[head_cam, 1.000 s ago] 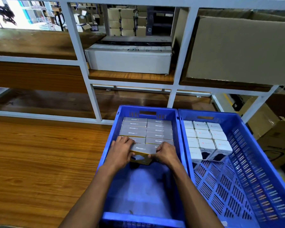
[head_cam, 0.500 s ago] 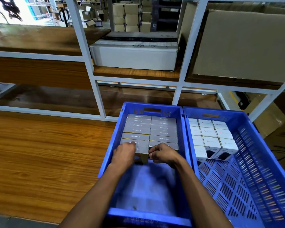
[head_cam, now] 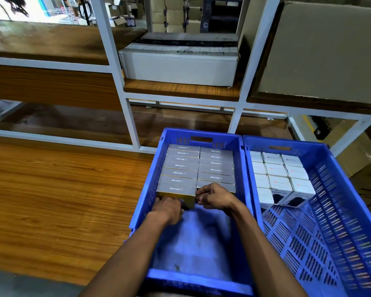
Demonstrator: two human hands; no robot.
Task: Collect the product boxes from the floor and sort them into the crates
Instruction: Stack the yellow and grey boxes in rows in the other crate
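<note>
Two blue crates stand side by side on the wooden floor. The left crate (head_cam: 147,185) holds two columns of flat grey boxes with gold sides. The nearest grey box (head_cam: 176,189) closes the left column. My left hand (head_cam: 167,210) is at that box's lower front edge, its fingers curled against the gold face. At the box's right end my right hand (head_cam: 215,196) pinches the corner with curled fingers. The right crate (head_cam: 338,189) holds several white boxes (head_cam: 281,179) packed at its far end.
A white metal rack (head_cam: 124,99) with wooden shelves rises just behind the crates, carrying a long white carton (head_cam: 180,65) and a large cardboard box (head_cam: 321,50). More cardboard (head_cam: 364,166) lies right of the crates. Bare wooden floor (head_cam: 62,189) stretches to the left.
Both hands pushed the grey box away from me and set it down at the near end of the left column. My left hand slid down to its front edge.
</note>
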